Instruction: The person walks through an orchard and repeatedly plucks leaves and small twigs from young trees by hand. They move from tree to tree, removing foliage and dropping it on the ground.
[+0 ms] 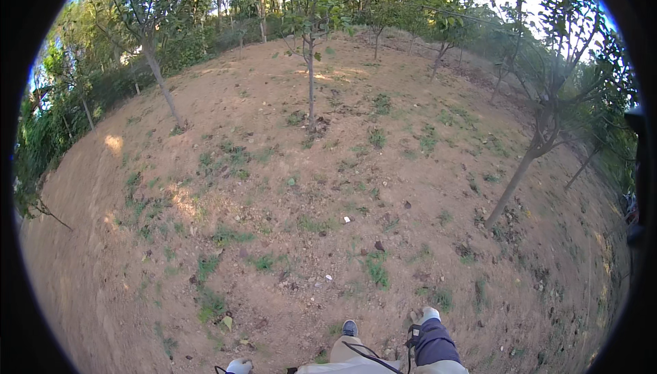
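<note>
My right hand, in a pale glove, hangs over bare soil right of my shoe. Its fingers look slightly curled, and no held thing shows; how far they are closed is unclear. A dark sleeve covers that arm, with a black strap near the wrist. At the bottom edge, my left hand also wears a pale glove and is partly cut off. Whether it holds anything is hidden. Between the hands, one grey shoe and light trousers show, with black cords across them.
Sloping brown soil carries grass tufts, small stones and fallen leaves. A slim tree stands ahead, a leaning one to the left and a forked one nearer on the right. Denser woods border the slope's far left.
</note>
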Motion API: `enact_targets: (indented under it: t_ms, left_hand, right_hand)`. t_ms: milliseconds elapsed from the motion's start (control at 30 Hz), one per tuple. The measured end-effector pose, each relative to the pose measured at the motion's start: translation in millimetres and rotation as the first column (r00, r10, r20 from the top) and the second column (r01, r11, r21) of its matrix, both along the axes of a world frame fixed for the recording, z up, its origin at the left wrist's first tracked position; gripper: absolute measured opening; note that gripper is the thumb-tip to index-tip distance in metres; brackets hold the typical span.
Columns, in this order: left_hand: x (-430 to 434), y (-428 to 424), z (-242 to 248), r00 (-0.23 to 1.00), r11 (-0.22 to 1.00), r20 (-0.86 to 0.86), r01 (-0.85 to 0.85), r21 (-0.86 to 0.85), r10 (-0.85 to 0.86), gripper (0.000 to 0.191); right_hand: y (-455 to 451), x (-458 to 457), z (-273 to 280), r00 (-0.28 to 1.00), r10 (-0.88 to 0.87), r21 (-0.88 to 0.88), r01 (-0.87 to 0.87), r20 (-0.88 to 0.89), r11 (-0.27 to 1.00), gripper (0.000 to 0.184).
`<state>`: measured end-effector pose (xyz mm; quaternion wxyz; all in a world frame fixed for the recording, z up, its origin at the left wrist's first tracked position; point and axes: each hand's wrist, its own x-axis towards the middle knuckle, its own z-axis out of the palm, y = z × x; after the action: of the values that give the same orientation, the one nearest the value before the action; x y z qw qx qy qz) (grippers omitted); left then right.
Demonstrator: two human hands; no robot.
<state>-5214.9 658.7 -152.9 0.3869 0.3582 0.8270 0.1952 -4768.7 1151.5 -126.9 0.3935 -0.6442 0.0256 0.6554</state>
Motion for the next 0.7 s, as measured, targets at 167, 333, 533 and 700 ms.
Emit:
enact_targets:
  t_ms: [167,333,533,700]
  left_hand:
    - [0.0,90.9,58.4,0.946,0.931,0.288,-0.033,-0.364,0.146,0.043]
    - [-8.7,156.9,76.9,0.859,0.881,0.219,-0.417,-0.224,0.462,0.036]
    - [-41.7,171.0,59.4,0.831,0.845,0.223,-0.435,-0.311,0.510,0.032]
    - [-106.6,188.9,34.4,0.747,0.770,0.321,-0.379,-0.514,0.582,0.031]
  right_hand:
    - [94.1,-45.1,24.1,0.995,0.082,0.279,-0.064,-0.056,0.958,0.054]
    - [189.5,-137.0,70.1,0.926,0.322,0.464,-0.202,-0.196,0.862,0.058]
    - [238.3,-283.5,92.8,0.813,0.564,0.367,-0.485,-0.146,0.794,0.057]
    - [280.4,-377.3,72.4,0.807,0.589,0.299,-0.552,-0.041,0.778,0.058]
